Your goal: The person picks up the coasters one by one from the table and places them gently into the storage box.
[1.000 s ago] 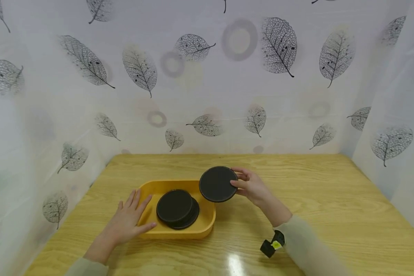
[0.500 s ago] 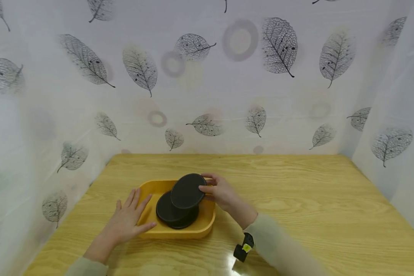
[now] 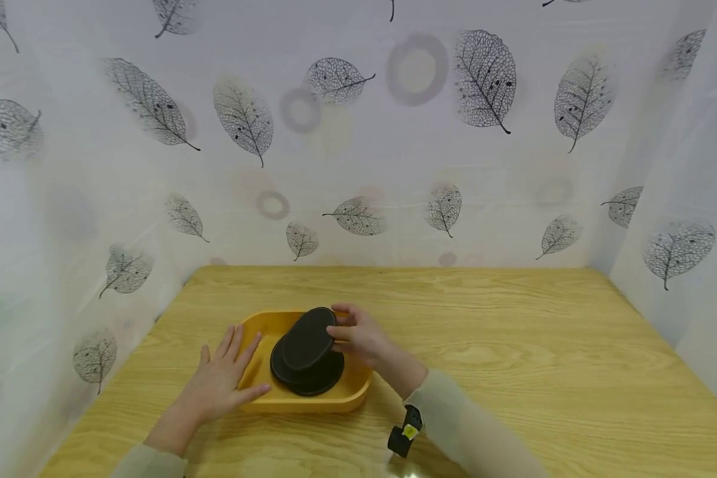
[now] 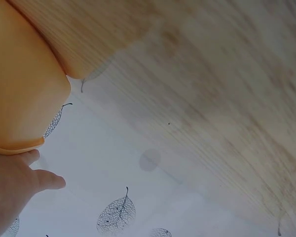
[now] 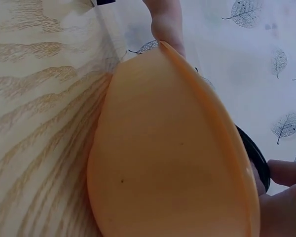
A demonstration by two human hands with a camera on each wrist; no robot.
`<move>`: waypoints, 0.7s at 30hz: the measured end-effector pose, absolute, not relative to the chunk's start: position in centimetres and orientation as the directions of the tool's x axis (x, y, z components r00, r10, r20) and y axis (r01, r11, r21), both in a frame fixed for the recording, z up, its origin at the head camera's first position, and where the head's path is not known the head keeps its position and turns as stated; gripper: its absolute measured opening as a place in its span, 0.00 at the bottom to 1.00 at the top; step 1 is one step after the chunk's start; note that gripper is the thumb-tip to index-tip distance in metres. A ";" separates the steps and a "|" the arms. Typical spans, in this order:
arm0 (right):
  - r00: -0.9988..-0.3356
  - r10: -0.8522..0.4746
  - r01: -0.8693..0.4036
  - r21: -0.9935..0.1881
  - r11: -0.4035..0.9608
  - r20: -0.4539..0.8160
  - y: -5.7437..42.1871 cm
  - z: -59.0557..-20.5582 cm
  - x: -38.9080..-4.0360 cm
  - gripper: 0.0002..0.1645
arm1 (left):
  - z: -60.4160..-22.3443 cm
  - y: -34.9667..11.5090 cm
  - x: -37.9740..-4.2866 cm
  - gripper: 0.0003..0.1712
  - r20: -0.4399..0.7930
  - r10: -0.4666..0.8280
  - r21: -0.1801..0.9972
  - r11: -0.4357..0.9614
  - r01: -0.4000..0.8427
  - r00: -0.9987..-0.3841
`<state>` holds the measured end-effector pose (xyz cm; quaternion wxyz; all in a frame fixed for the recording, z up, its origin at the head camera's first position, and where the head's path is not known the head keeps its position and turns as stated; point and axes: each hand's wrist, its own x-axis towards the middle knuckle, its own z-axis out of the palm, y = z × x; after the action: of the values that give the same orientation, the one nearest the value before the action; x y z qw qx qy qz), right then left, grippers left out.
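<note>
My right hand pinches a black round coaster by its right edge, fingers behind and thumb in front. The coaster is tilted and overlaps a stack of similar black coasters inside the orange tray. In the right wrist view, the tray's side wall hides most of the held coaster, leaving a dark edge beside the thumb. Fingers spread, my left hand rests on the tray's left end. The left wrist view shows that hand at the tray's rim.
The tray stands on a wood-grain table. A pale curtain printed with leaves encloses the back and both sides. A small black device with a yellow mark hangs at the right wrist.
My right hand has brought the coaster leftward from beyond the tray's right end to over the stack, and tilted it more steeply. The left hand has stayed on the tray.
</note>
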<state>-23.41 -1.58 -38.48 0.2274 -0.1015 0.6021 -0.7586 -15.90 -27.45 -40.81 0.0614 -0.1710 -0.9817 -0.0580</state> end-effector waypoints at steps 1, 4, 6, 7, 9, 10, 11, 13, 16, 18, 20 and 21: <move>-0.873 -0.472 0.227 -0.959 -0.171 -0.123 -1.6 -38.5 -23.4 0.30 | -40.9 -27.5 -15.9 0.48 0.134 0.326 0.091 0.936 0.339 -0.936; -0.868 -0.479 0.238 -0.955 -0.175 -0.129 -1.8 -38.7 -23.4 0.30 | -40.9 -27.5 -16.0 0.48 0.127 0.324 0.095 0.937 0.337 -0.937; -0.868 -0.479 0.244 -0.952 -0.187 -0.129 -1.9 -38.7 -23.4 0.30 | -40.9 -27.5 -16.0 0.49 0.127 0.324 0.099 0.936 0.337 -0.937; -0.870 -0.476 0.245 -0.950 -0.195 -0.127 -1.9 -38.7 -23.4 0.30 | -40.9 -27.4 -16.0 0.49 0.128 0.324 0.100 0.936 0.337 -0.937; -0.874 -0.470 0.246 -0.947 -0.207 -0.124 -1.9 -38.7 -23.4 0.30 | -40.9 -27.4 -16.0 0.49 0.132 0.326 0.104 0.935 0.340 -0.936; -0.875 -0.468 0.245 -0.946 -0.213 -0.121 -1.9 -38.7 -23.3 0.29 | -40.8 -27.4 -16.0 0.49 0.131 0.327 0.107 0.934 0.341 -0.936; -0.878 -0.465 0.241 -0.947 -0.214 -0.119 -1.9 -38.7 -23.3 0.29 | -40.8 -27.4 -16.0 0.49 0.132 0.328 0.106 0.934 0.342 -0.935; -0.881 -0.458 0.234 -0.949 -0.211 -0.115 -1.7 -38.7 -23.2 0.29 | -40.8 -27.4 -16.0 0.48 0.131 0.328 0.104 0.934 0.342 -0.935; -0.889 -0.445 0.216 -0.956 -0.198 -0.109 -1.4 -38.8 -23.1 0.29 | -40.7 -27.4 -16.0 0.48 0.136 0.329 0.097 0.934 0.343 -0.934; -0.898 -0.432 0.186 -0.965 -0.185 -0.090 -1.0 -38.7 -22.9 0.27 | -40.6 -27.4 -15.9 0.48 0.142 0.329 0.093 0.935 0.343 -0.934; -0.907 -0.416 0.148 -0.974 -0.171 -0.065 -0.6 -38.6 -22.8 0.26 | -40.6 -27.3 -15.9 0.48 0.148 0.330 0.089 0.934 0.345 -0.932; -0.911 -0.409 0.122 -0.980 -0.159 -0.047 -0.3 -38.4 -22.8 0.25 | -40.6 -27.3 -15.9 0.48 0.150 0.332 0.087 0.934 0.347 -0.931</move>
<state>-22.77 -0.30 -38.45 0.1765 -0.1148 0.6239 -0.7526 -15.92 -27.32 -40.58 0.0665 -0.1728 -0.9811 -0.0559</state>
